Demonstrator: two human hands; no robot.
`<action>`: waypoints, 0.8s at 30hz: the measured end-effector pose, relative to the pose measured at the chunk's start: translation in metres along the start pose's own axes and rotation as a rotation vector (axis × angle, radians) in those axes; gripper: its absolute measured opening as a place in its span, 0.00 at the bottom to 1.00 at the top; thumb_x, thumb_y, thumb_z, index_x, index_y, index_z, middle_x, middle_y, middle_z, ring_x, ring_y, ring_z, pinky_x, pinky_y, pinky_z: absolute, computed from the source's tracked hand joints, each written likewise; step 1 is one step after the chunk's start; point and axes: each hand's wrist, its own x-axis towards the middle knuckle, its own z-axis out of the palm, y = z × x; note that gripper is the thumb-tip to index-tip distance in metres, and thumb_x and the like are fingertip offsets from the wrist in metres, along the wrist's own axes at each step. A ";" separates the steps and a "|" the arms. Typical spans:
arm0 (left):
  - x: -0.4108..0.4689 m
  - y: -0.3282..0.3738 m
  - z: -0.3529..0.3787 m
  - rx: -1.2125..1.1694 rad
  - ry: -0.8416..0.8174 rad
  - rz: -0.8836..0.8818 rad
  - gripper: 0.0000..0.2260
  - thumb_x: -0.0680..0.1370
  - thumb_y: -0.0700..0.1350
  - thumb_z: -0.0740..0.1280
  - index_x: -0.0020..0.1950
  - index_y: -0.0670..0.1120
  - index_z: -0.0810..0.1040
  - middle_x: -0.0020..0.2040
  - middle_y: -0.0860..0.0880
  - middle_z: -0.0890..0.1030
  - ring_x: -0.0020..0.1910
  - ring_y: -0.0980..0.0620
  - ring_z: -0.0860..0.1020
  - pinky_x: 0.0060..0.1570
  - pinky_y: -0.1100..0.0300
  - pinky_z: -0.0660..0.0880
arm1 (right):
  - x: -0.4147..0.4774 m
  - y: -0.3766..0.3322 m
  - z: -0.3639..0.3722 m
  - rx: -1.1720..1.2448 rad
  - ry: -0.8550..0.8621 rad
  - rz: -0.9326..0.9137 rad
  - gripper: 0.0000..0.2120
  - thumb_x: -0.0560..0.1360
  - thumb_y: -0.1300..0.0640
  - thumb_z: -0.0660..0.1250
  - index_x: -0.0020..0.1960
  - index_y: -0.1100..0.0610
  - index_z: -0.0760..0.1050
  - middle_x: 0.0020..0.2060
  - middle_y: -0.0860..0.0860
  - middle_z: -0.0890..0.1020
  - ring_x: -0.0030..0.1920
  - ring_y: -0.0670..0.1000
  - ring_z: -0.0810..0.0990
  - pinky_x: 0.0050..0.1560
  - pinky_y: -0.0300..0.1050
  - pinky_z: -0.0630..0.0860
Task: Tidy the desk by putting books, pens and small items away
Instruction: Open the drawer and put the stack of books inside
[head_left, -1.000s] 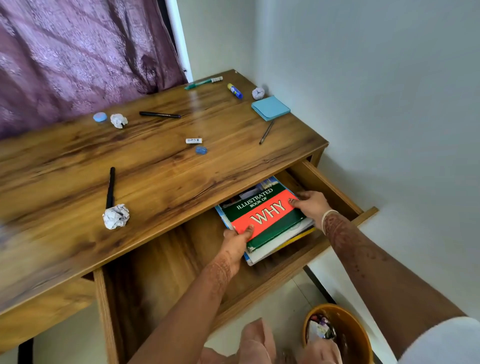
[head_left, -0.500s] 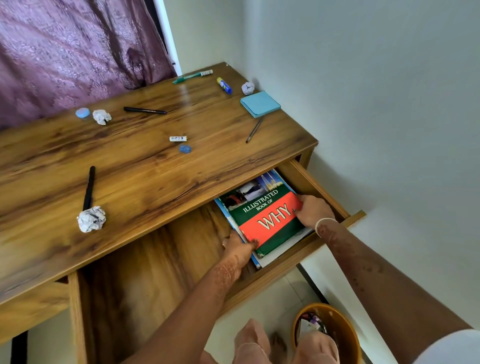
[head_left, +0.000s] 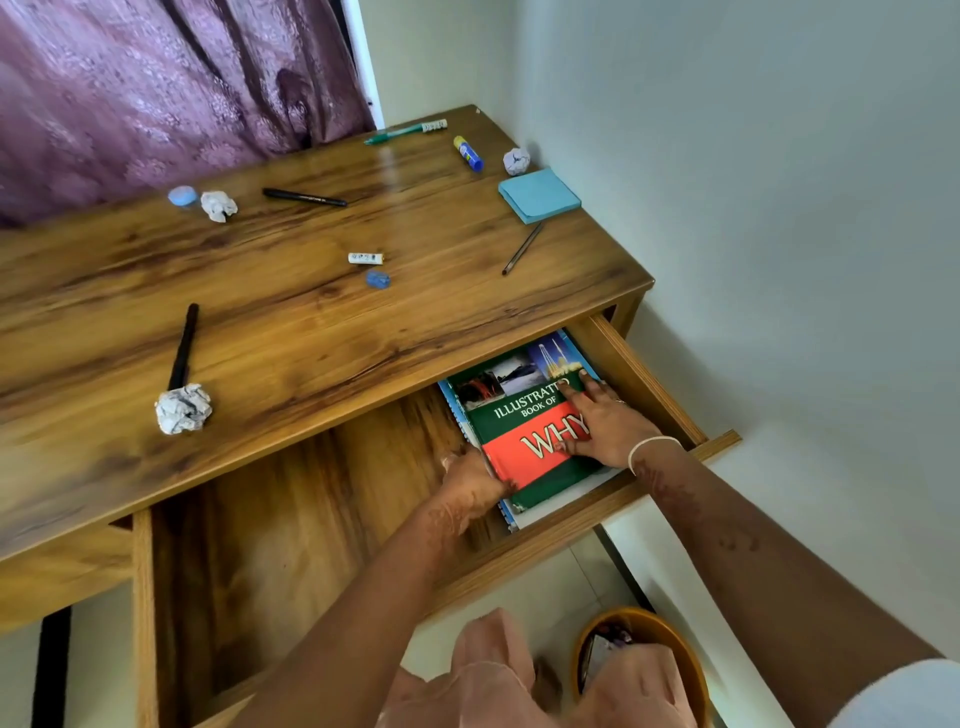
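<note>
Three books lie stacked flat in the right end of the open drawer (head_left: 649, 374), close to its right wall. The topmost is a glossy hardcover book (head_left: 519, 421), rectangular, green with a red band and titled "Illustrated Book of Why"; beneath it show a blue spiral-bound edge and a white edge. The right hand (head_left: 610, 426) lies flat on the cover, fingers straight and pressing, clasping nothing. The left hand (head_left: 470, 480) grasps the book's near-left edge, thumb on the cover. The desk (head_left: 311, 332) is varnished wood with a strong grain and stands in a corner of pale plain walls. On it lie three crumpled paper balls (head_left: 183, 408), two black pens (head_left: 304, 197), a green pen (head_left: 400, 132), a glue stick (head_left: 468, 153), a square blue sticky-note pad (head_left: 539, 195), a thin pencil (head_left: 522, 248), a white eraser (head_left: 365, 257) and a small blue sharpener (head_left: 377, 279). A purple patterned curtain (head_left: 156, 88) hangs behind the desk. A round orange-brown bin (head_left: 631, 616) stands on the floor below. Half a second ago the right hand was at the book's right edge; now it lies across the title, while the left hand has kept its corner.
</note>
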 end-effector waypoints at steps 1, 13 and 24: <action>0.001 0.000 -0.002 0.004 -0.023 -0.010 0.26 0.72 0.36 0.73 0.68 0.43 0.70 0.64 0.45 0.76 0.61 0.49 0.74 0.61 0.59 0.70 | 0.000 0.000 0.000 -0.010 0.007 -0.002 0.45 0.74 0.41 0.67 0.79 0.47 0.42 0.79 0.52 0.43 0.78 0.58 0.45 0.75 0.60 0.55; 0.029 0.015 -0.032 -0.203 0.280 0.003 0.31 0.72 0.44 0.74 0.72 0.42 0.67 0.72 0.41 0.67 0.66 0.43 0.72 0.67 0.54 0.69 | -0.001 0.001 -0.003 -0.025 0.028 0.015 0.46 0.71 0.42 0.71 0.78 0.48 0.46 0.79 0.52 0.47 0.78 0.56 0.48 0.75 0.58 0.57; 0.020 0.012 -0.019 -0.119 0.272 -0.008 0.35 0.73 0.43 0.73 0.77 0.47 0.62 0.78 0.41 0.50 0.75 0.40 0.60 0.74 0.50 0.61 | -0.017 0.008 -0.004 -0.057 0.026 0.025 0.46 0.70 0.42 0.72 0.78 0.49 0.48 0.78 0.54 0.50 0.78 0.55 0.50 0.75 0.54 0.56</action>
